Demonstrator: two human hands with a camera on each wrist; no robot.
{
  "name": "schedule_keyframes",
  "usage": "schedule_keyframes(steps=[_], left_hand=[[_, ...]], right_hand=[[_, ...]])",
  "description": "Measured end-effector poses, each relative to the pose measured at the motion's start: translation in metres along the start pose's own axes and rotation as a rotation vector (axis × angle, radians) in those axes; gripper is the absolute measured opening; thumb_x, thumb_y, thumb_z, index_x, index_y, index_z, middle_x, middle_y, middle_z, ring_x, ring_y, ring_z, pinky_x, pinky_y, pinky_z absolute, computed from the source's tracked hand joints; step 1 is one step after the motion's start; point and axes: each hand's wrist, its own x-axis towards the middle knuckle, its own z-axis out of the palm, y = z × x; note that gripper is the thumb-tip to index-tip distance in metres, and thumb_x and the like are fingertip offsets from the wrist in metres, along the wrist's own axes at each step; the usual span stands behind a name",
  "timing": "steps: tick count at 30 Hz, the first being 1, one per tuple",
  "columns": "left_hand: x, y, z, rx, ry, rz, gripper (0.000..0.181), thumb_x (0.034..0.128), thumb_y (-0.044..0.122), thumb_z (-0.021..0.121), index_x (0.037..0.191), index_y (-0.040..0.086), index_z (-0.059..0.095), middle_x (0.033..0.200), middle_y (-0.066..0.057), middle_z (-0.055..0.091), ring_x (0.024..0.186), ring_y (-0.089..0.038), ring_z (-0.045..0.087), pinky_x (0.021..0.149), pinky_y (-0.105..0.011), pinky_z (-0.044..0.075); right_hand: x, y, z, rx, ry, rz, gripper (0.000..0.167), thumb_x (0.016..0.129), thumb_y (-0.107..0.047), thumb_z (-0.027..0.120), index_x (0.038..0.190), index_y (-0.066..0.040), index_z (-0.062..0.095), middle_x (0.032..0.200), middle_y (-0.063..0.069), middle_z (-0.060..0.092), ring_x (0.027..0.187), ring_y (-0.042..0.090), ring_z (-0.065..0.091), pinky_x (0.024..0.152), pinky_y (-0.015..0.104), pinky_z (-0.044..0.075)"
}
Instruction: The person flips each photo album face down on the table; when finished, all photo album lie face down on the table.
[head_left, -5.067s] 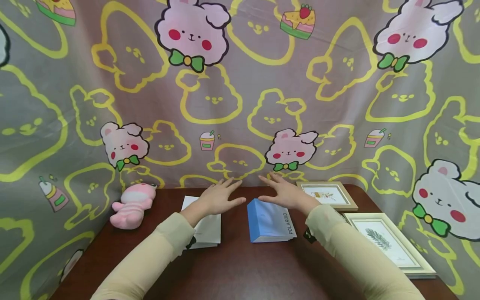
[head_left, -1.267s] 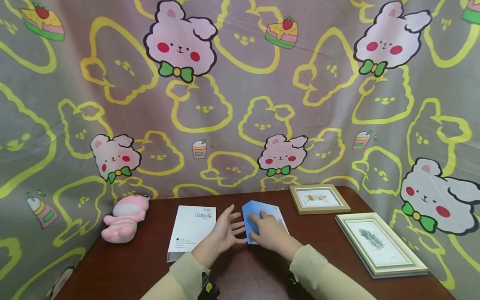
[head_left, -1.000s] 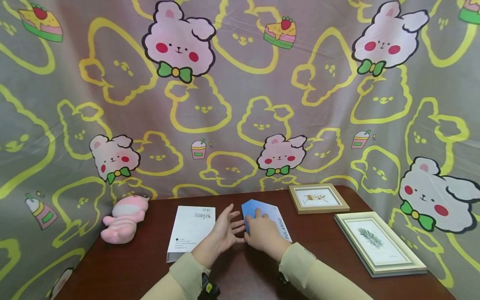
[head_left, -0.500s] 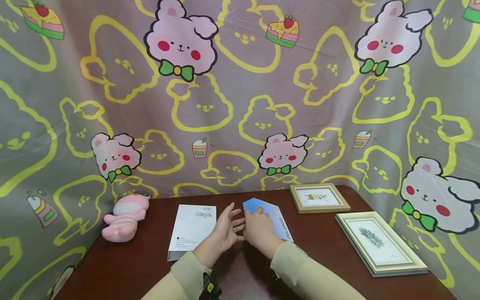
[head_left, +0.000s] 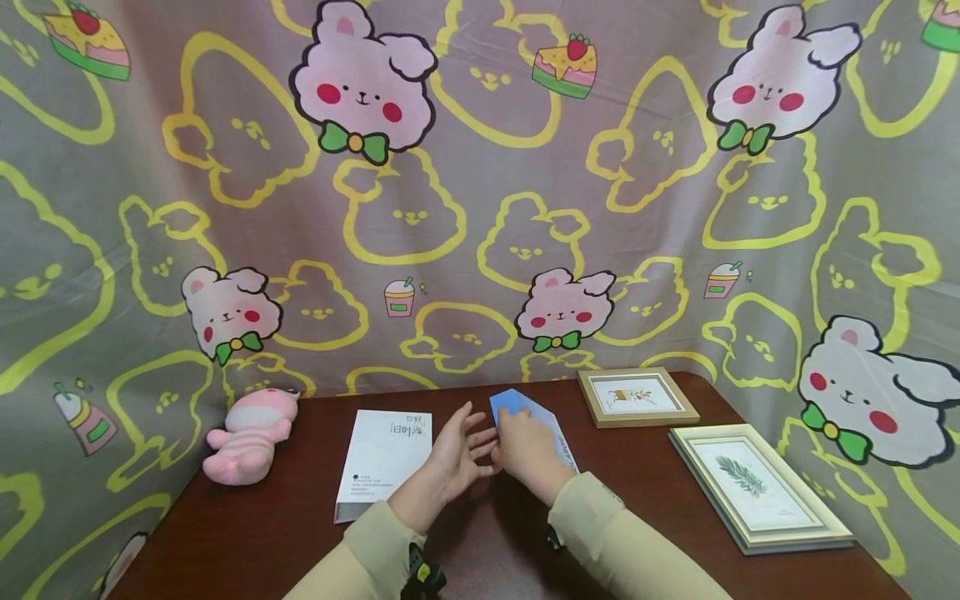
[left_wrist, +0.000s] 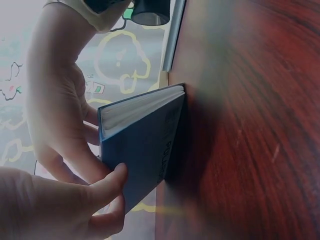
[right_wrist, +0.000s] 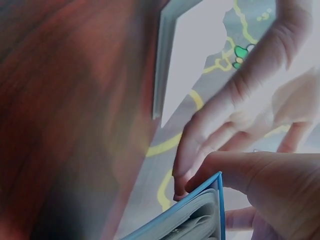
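A blue photo album (head_left: 512, 400) marked POLAROID is tilted on the table, its spine side raised and its opposite edge low. My right hand (head_left: 528, 446) pinches it at the spine, thumb and fingers on either side in the right wrist view. Beside the spine is my left hand (head_left: 452, 458), palm facing the album and fingers loosely bent. In the left wrist view its fingertips (left_wrist: 119, 175) touch the cover facing the camera. White page edges (left_wrist: 140, 107) show between the covers. A white album or book (head_left: 384, 458) lies flat left of my left hand.
A pink striped plush toy (head_left: 247, 437) lies at the table's left side. On the right lie a wooden-framed picture (head_left: 637, 397) and a larger cream-framed leaf print (head_left: 757, 483). A patterned cloth (head_left: 450, 250) rises behind and around the brown table (head_left: 480, 542).
Both hands have come down from above the table. My right hand has moved left across the cover to the spine and grips it; the album's spine side has risen. The left hand has barely moved lately.
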Motion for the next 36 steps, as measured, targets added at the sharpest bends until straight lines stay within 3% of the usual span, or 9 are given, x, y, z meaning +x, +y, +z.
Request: schedule_keyframes(steps=[6, 11, 19, 30, 36], left_hand=[[0.0, 0.0, 0.001, 0.003, 0.005, -0.001, 0.076, 0.1063, 0.052, 0.038, 0.158, 0.0, 0.018, 0.156, -0.035, 0.025, 0.142, -0.05, 0.031, 0.107, -0.066, 0.034], [0.002, -0.002, -0.002, 0.009, -0.009, -0.022, 0.078, 0.1059, 0.054, 0.036, 0.157, -0.001, 0.017, 0.155, -0.038, 0.026, 0.142, -0.054, 0.028, 0.109, -0.071, 0.028], [0.007, -0.008, -0.007, 0.021, -0.064, -0.092, 0.084, 0.1047, 0.06, 0.033, 0.159, -0.001, 0.013, 0.156, -0.041, 0.018, 0.143, -0.059, 0.02, 0.107, -0.076, 0.023], [0.01, -0.011, -0.012, 0.048, -0.07, -0.113, 0.089, 0.1034, 0.064, 0.032, 0.161, 0.0, 0.011, 0.157, -0.042, 0.014, 0.143, -0.06, 0.019, 0.107, -0.076, 0.023], [0.012, -0.012, -0.014, 0.035, -0.09, -0.129, 0.088, 0.1041, 0.064, 0.03, 0.161, 0.0, 0.01, 0.157, -0.043, 0.012, 0.144, -0.06, 0.016, 0.108, -0.076, 0.021]], right_hand=[[0.002, 0.005, -0.01, 0.011, 0.02, -0.019, 0.049, 0.079, -0.029, 0.086, 0.115, -0.002, 0.065, 0.09, 0.019, 0.065, 0.076, 0.036, 0.068, 0.063, 0.049, 0.056], [0.005, 0.008, -0.02, 0.087, -0.015, 0.029, 0.055, 0.08, -0.032, 0.085, 0.122, -0.002, 0.064, 0.093, 0.017, 0.068, 0.078, 0.036, 0.068, 0.064, 0.05, 0.057], [0.01, 0.02, -0.032, 0.214, -0.025, 0.093, 0.058, 0.08, -0.025, 0.081, 0.128, -0.001, 0.061, 0.097, 0.019, 0.066, 0.073, 0.031, 0.066, 0.066, 0.048, 0.057], [0.01, 0.035, -0.04, 0.36, 0.004, 0.11, 0.06, 0.082, -0.022, 0.081, 0.131, 0.005, 0.06, 0.106, 0.021, 0.069, 0.073, 0.027, 0.065, 0.069, 0.044, 0.058], [0.009, 0.033, -0.039, 0.44, 0.002, 0.113, 0.06, 0.083, -0.02, 0.081, 0.132, 0.005, 0.059, 0.107, 0.021, 0.069, 0.071, 0.024, 0.064, 0.063, 0.04, 0.058]])
